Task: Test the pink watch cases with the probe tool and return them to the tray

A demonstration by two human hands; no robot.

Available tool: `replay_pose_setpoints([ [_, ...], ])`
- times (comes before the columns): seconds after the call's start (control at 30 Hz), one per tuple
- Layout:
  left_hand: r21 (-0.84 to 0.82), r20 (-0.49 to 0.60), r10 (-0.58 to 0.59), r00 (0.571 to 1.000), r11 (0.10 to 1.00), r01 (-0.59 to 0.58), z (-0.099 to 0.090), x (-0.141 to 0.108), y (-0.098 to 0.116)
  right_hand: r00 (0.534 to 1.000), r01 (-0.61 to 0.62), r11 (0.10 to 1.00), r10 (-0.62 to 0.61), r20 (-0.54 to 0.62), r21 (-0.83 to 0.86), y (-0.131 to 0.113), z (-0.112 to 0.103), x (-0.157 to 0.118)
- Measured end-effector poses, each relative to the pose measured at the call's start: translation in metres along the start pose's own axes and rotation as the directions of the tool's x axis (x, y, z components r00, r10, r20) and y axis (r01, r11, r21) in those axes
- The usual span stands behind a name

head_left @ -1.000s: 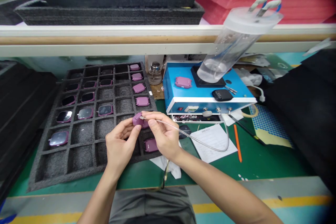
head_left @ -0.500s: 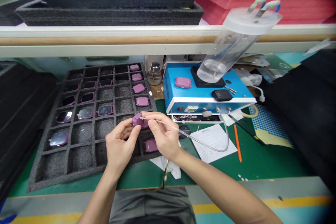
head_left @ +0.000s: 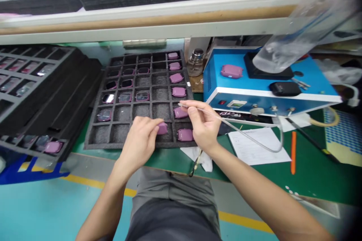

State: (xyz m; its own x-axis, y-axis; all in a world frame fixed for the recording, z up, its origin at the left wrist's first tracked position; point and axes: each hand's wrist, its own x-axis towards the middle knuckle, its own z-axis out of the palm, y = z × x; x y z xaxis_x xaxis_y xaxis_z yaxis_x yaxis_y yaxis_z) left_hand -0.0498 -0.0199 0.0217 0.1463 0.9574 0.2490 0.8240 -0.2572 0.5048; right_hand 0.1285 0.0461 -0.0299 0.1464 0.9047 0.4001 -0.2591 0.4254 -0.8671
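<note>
Only a narrow strip of the green surface (head_left: 325, 173) shows between its front edge and the foam tray (head_left: 93, 146); wider bare room lies right of the orange stick (head_left: 293, 152). The left hand (head_left: 140, 139) pinches a purple case (head_left: 162, 128) in its fingers at the tray's nearest row. The right hand (head_left: 206, 126), fingers narrow, holds a clear tube (head_left: 243, 134), its tip by the right-hand column, whose six compartments each contain a purple piece (head_left: 179, 92). Farther off, another sits on the blue machine (head_left: 251, 99).

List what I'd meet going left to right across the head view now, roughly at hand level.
Stack of dark foam trays → left hand → purple case in its grip → right hand → white paper sheet → orange stick → blue-patterned sheet.
</note>
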Motion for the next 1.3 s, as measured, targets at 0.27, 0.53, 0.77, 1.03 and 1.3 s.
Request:
replay_pose_setpoints([
  [0.27, 0.246, -0.159, 0.094, 0.983, 0.968, -0.052, -0.007, 0.025, -0.027, 1.0, 0.014, 1.0, -0.014, 0.012, -0.025, 0.003, -0.001, -0.002],
  [0.53, 0.198, 0.128, -0.031, 0.991, 0.98, 0.005, -0.046, 0.104, -0.072, 1.0, 0.008, 1.0, -0.008, 0.02, -0.028, 0.002, -0.001, -0.002],
  [0.77, 0.057, -0.126, -0.085, 0.988, 0.994, 0.093, -0.032, 0.096, -0.053, 1.0, 0.012, 1.0, -0.012, 0.008, -0.018, -0.001, 0.0, -0.002],
  [1.03, -0.8, -0.131, -0.42, 0.898, 0.579, 0.154, 0.046, 0.048, 0.015, 1.0, 0.029, 0.999, -0.029, -0.004, 0.021, -0.003, 0.0, 0.0],
  [1.3, -0.815, -0.164, -0.407, 0.899, 0.569, 0.109, 0.051, 0.049, 0.014, 0.999, 0.032, 0.998, -0.031, 0.017, -0.059, -0.002, 0.0, 0.002],
])
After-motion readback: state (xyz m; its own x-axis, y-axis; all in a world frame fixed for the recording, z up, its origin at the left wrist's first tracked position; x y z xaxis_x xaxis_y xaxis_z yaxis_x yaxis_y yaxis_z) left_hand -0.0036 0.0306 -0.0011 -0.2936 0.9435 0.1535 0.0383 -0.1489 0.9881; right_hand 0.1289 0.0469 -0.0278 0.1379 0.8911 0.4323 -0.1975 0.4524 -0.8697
